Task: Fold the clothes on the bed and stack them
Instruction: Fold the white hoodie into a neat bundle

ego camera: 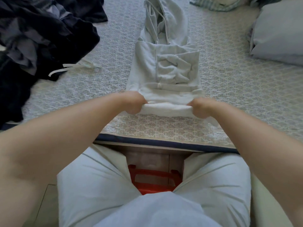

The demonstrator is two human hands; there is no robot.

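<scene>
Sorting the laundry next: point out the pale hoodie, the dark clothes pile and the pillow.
pale hoodie (165, 69): head view, on its folded front below the hood.
dark clothes pile (41, 38): head view, on the black fabric at far left.
pillow (278, 30): head view, middle of its pale case.

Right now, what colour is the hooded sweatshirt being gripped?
Pale grey hooded sweatshirt, seen in the head view.

Hoodie (164, 66): pale soft fleece-like cloth, matt, w/ woven cord drawstrings. Bed cover (229, 82): quilted cloth, stitched pattern, slightly bumpy, matt. Dark clothes pile (37, 35): thin, limp cloth, matt, w/ 1 flat white drawstring. Pillow (278, 33): smooth plain cloth. Stool (154, 181) below: red plastic, smooth, slight sheen. Trousers (91, 190): smooth light cloth.
</scene>
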